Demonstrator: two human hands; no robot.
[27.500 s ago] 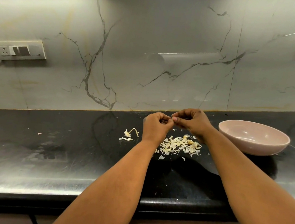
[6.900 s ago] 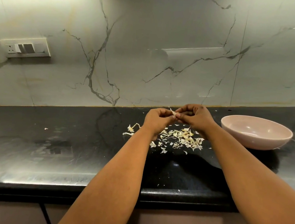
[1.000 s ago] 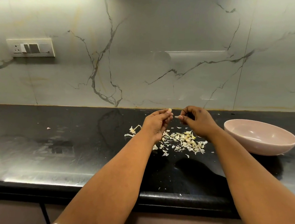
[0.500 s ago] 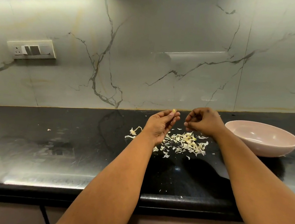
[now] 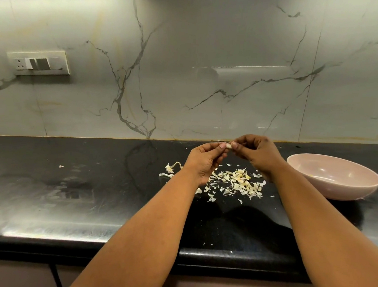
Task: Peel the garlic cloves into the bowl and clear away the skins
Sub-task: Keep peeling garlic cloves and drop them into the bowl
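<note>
A small pale garlic clove (image 5: 228, 145) is held above the black counter between both hands. My left hand (image 5: 203, 161) pinches its left end with thumb and fingertips. My right hand (image 5: 254, 154) pinches the right end, fingers curled. Below them a pile of garlic skins (image 5: 237, 183) lies scattered on the counter. A pink bowl (image 5: 332, 188) stands to the right of my right hand; a few pale bits show inside it.
A garlic root stub with skin (image 5: 171, 168) lies left of the pile. The black counter's front edge (image 5: 230, 261) runs below my forearms. A marble backsplash with a switch plate (image 5: 38, 62) stands behind. Tiny skin flecks (image 5: 60, 166) dot the counter.
Half a second ago my hands were apart, the left holding the clove up. Now they have come together and both pinch the clove.
</note>
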